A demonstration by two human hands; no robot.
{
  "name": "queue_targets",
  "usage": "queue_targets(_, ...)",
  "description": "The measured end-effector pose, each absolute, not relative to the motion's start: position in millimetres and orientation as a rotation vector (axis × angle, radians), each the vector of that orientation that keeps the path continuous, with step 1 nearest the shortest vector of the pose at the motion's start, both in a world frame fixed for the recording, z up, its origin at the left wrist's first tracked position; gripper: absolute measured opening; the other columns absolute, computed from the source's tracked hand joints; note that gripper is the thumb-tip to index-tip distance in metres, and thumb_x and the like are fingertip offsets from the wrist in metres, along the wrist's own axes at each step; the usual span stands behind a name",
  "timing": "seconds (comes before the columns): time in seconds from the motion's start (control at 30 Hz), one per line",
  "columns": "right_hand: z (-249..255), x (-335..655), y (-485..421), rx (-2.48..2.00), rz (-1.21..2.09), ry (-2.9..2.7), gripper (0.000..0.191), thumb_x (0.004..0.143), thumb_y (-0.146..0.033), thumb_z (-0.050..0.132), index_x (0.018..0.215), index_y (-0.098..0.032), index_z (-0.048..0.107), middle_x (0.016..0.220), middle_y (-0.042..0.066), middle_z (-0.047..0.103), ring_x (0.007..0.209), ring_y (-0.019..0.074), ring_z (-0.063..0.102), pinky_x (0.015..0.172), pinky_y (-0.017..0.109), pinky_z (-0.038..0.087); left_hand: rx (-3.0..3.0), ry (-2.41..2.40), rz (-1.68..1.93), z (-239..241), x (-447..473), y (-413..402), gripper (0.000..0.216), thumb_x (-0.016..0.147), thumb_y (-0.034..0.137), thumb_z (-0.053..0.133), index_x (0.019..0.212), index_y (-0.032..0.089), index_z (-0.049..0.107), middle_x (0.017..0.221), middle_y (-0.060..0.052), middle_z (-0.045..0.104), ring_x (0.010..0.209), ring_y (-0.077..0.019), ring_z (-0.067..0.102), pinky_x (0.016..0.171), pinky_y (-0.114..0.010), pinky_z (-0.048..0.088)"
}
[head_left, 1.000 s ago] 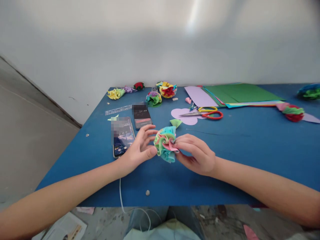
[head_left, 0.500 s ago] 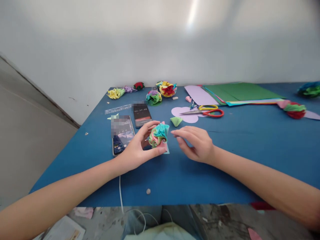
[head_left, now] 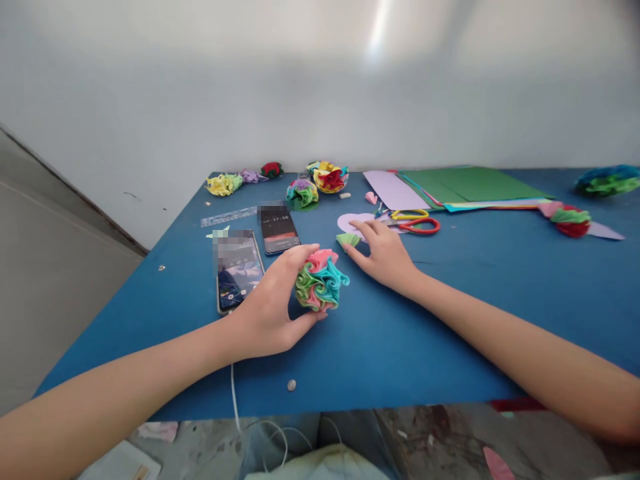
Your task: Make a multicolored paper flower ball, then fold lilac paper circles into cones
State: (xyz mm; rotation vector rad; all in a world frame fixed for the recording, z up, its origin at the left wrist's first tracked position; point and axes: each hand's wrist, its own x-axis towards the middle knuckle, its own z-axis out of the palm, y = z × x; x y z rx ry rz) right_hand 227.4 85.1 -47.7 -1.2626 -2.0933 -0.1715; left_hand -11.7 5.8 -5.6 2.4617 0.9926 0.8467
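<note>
My left hand (head_left: 270, 300) is wrapped round a ball-shaped paper flower (head_left: 321, 281) with curled pink, turquoise and green petals, fingers over its top and thumb beneath. To its right, my right hand (head_left: 383, 257) reaches over a small folded green paper piece (head_left: 349, 239) on the table. The thumb is at the piece's right edge, while the forefinger stretches out above it; whether it grips the piece is not clear. Just behind that hand lie scissors (head_left: 420, 227) with red and yellow handles, on a lilac petal-shaped paper (head_left: 349, 221).
Two phones (head_left: 280, 230) and a clear ruler (head_left: 228, 217) lie left on the blue table (head_left: 400, 353). Several crumpled paper flowers (head_left: 330, 177) sit along the back. Coloured sheets (head_left: 485, 183) are stacked back right, beside another paper flower (head_left: 573, 221). A white cable (head_left: 235, 393) hangs over the front edge.
My right hand has moved forward to the green paper piece, its fingers spreading. The flower in my left hand has turned, so more pink and curled petals show.
</note>
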Motion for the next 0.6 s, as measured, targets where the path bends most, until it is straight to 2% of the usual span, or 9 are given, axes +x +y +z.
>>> queue_targets(0.23,-44,226,80,-0.981,0.014,-2.239,0.026,0.082,-0.017,0.049,0.108,-0.017,0.049,0.107,0.010,0.053,0.102,0.0205,0.052,0.089,0.036,0.044,2.498,0.885,0.961,-1,-9,-1,0.065,0.077,0.018,0.057,0.134,0.019,0.024,0.137,-0.014,0.032,0.131,-0.0290,0.028,0.108,-0.050,0.029)
queue_targets(0.3,-43,224,76,-0.945,0.032,-2.219,0.023,0.081,-0.014,0.047,0.104,-0.017,0.048,0.106,0.010,0.052,0.103,0.0207,0.051,0.091,0.038,0.043,2.314,0.902,1.027,-2,-9,-2,0.066,0.077,0.017,0.057,0.133,0.021,0.024,0.136,-0.013,0.033,0.127,-0.0279,0.033,0.104,-0.046,0.036)
queue_targets(0.4,-41,222,71,-0.910,0.047,-2.191,0.022,0.079,-0.011,0.046,0.101,-0.017,0.046,0.108,0.012,0.049,0.106,0.0210,0.049,0.090,0.039,0.043,1.934,0.889,1.026,-6,-10,1,0.066,0.077,0.018,0.056,0.133,0.025,0.022,0.130,-0.012,0.038,0.111,-0.0226,0.049,0.088,-0.035,0.049)
queue_targets(0.47,-40,220,67,-0.891,0.057,-2.197,0.025,0.078,-0.009,0.046,0.102,-0.017,0.044,0.110,0.012,0.049,0.107,0.0211,0.048,0.090,0.038,0.043,1.791,0.834,1.004,-8,-12,4,0.066,0.076,0.019,0.056,0.132,0.025,0.021,0.126,-0.011,0.040,0.102,-0.0193,0.053,0.082,-0.030,0.051)
queue_targets(0.6,-39,218,61,-0.890,0.071,-2.241,0.033,0.074,-0.007,0.046,0.106,-0.017,0.043,0.106,0.011,0.051,0.105,0.0226,0.049,0.090,0.040,0.043,1.803,0.843,1.003,-6,-12,5,0.067,0.074,0.017,0.059,0.131,0.026,0.025,0.126,-0.009,0.040,0.104,-0.0190,0.051,0.087,-0.031,0.048)
